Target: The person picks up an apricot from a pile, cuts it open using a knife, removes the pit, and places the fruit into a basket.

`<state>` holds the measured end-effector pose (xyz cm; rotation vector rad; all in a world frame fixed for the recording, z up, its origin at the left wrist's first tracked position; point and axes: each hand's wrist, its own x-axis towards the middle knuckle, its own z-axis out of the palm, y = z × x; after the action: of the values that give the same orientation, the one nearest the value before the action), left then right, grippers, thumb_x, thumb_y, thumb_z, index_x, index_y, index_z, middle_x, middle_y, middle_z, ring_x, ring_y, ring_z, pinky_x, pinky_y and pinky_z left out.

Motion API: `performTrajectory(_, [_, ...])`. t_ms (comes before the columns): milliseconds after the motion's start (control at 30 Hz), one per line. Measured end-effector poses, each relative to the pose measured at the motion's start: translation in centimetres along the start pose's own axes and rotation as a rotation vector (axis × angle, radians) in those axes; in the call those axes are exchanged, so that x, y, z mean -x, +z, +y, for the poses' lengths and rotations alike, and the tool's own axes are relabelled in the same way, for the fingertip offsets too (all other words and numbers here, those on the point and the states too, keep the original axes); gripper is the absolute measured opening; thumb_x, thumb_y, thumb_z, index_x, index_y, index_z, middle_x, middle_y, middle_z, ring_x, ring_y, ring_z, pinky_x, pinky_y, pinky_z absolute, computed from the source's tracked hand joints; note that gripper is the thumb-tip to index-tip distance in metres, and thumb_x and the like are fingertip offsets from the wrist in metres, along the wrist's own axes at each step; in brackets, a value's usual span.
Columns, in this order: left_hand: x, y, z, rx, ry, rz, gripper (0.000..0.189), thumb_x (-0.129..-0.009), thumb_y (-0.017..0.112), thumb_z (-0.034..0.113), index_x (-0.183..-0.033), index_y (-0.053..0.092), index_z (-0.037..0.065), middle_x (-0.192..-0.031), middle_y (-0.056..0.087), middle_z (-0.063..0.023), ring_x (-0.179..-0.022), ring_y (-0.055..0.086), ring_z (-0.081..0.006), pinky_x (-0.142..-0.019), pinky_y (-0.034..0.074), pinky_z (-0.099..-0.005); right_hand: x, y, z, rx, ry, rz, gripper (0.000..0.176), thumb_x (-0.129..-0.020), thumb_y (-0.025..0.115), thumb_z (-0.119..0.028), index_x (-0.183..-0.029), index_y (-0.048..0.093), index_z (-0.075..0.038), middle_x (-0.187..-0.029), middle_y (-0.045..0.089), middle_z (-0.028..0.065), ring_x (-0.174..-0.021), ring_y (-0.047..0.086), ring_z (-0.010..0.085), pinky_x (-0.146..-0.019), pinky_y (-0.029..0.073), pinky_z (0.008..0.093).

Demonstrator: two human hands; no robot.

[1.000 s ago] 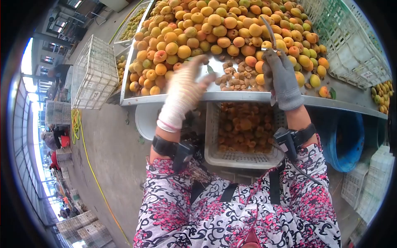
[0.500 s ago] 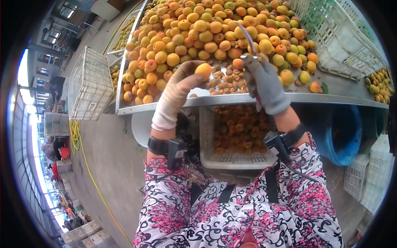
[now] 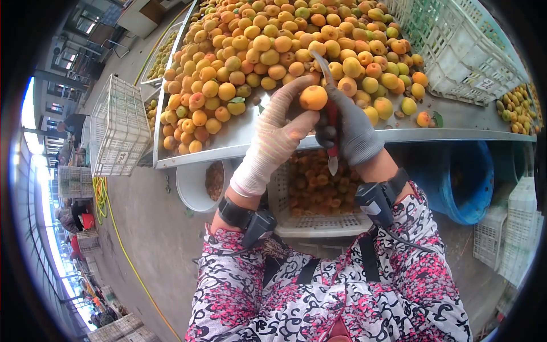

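Note:
My left hand (image 3: 288,117), in a whitish stained glove, pinches an orange apricot (image 3: 313,98) between thumb and fingers over the front of the metal table (image 3: 236,122). Close on its right, my right hand (image 3: 347,122) in a grey glove is closed around a red-handled tool (image 3: 332,142). From that fist a curved blade rises behind the apricot, and a small spoon-like metal tip points down below it. Behind both hands lies a large heap of apricots (image 3: 262,43). A crate of orange fruit (image 3: 319,231) sits under the table edge.
A white bucket (image 3: 185,191) with brown bits inside stands below the table on the left, a blue barrel (image 3: 464,194) on the right. White crates stand at the left (image 3: 122,128) and on the table's right (image 3: 461,57). A yellow hose (image 3: 128,251) crosses the floor.
My left hand has moved right with the apricot, up against my right hand. The right hand has turned so the tool's red handle and lower tip show. The camera view has shifted slightly.

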<state>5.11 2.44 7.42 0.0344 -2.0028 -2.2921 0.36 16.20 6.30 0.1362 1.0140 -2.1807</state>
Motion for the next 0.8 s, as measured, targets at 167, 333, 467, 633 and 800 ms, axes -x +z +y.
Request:
performTrajectory(167, [-0.9, -0.6, -1.6, -0.387, 0.287, 0.029, 0.044, -0.081, 0.063, 0.003, -0.124, 0.053, 0.006, -0.111, 0.056, -0.0051, -0.097, 0.054, -0.012, -0.086, 0.044, -0.0259, -0.1, 0.3, 0.7, -0.008, 0.048, -0.031, 0.034, -0.091, 0.051, -0.047, -0.083, 0.053, -0.014, -0.061, 0.047, -0.0029, -0.042, 0.04, 0.007, -0.036, 0.03, 0.0207])
performTrajectory(333, [-0.6, -0.2, -0.4, 0.172, 0.059, -0.017, 0.041, -0.084, 0.065, 0.01, -0.123, 0.052, 0.004, -0.108, 0.057, -0.0049, -0.095, 0.055, -0.0127, -0.088, 0.044, -0.0252, 0.4, 1.0, 0.6, 0.212, -0.017, 0.076, 0.031, -0.092, 0.051, -0.043, -0.086, 0.055, -0.013, -0.062, 0.047, -0.0038, -0.045, 0.039, 0.0054, -0.04, 0.029, 0.0189])
performTrajectory(467, [-0.9, -2.1, 0.4, 0.1, 0.08, 0.03, 0.043, -0.089, 0.059, 0.025, -0.123, 0.052, 0.001, -0.108, 0.06, -0.0082, -0.1, 0.058, -0.0173, -0.091, 0.045, -0.0306, -0.1, -0.7, 0.5, 0.699, -0.42, -0.016, 0.031, -0.095, 0.051, -0.035, -0.095, 0.057, -0.004, -0.069, 0.054, 0.0027, -0.058, 0.052, 0.0127, -0.053, 0.041, 0.0236])
performTrajectory(633, [-0.5, -3.4, 1.0, 0.152, 0.034, -0.055, 0.043, -0.086, 0.063, 0.022, -0.122, 0.052, 0.001, -0.112, 0.058, -0.0051, -0.101, 0.055, -0.0132, -0.092, 0.042, -0.0258, 1.2, -0.1, -0.1, 1.076, -0.521, -0.113, 0.035, -0.096, 0.05, -0.034, -0.102, 0.057, 0.0, -0.079, 0.062, 0.0123, -0.071, 0.061, 0.0224, -0.067, 0.048, 0.0323])
performTrajectory(800, [-0.4, -4.5, 0.9, 0.072, -0.01, -0.067, 0.043, -0.086, 0.063, 0.025, -0.121, 0.054, 0.002, -0.111, 0.058, -0.0038, -0.098, 0.055, -0.0118, -0.088, 0.042, -0.0242, 1.3, -0.1, 0.1, 1.161, -0.427, -0.1, 0.035, -0.095, 0.049, -0.034, -0.107, 0.06, -0.002, -0.083, 0.066, 0.0147, -0.078, 0.064, 0.0242, -0.068, 0.048, 0.0323])
